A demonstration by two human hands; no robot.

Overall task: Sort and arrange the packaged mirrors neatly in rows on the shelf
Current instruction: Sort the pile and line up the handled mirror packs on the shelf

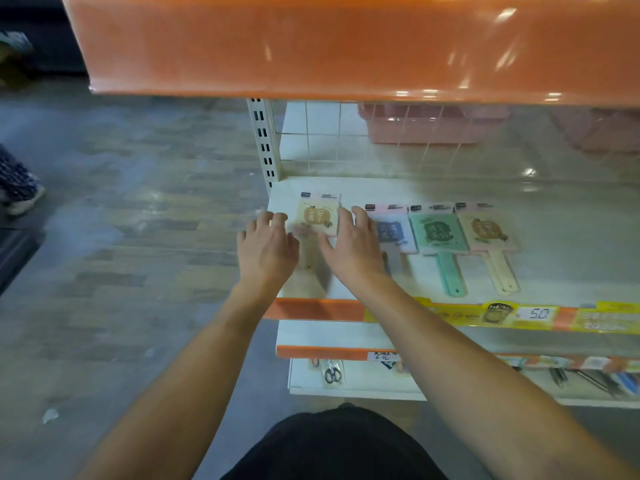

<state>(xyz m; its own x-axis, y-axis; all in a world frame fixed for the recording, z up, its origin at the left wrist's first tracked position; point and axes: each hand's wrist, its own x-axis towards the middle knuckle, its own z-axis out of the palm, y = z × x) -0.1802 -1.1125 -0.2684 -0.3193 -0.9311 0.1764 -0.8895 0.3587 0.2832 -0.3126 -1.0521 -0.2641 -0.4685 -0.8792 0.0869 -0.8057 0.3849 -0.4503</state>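
Several packaged hand mirrors lie flat in a row on the white shelf (554, 271). The leftmost is a cream mirror (317, 214) with an orange print. My left hand (265, 247) rests at its left edge with fingers fairly straight, and my right hand (349, 244) touches its right edge, fingers spread. To the right lie a blue mirror (393, 233), partly under my right hand, a green mirror (438, 237) and a cream and pink mirror (488, 233), handles pointing toward me. The leftmost mirror's handle is hidden between my hands.
An orange shelf (346, 46) overhangs above. Behind a wire grid sits a pink basket (426, 126). The shelf's front rail carries a yellow price strip (536, 313). A lower shelf holds scissors (332, 374). A person's shoe (20, 195) stands on the floor at left.
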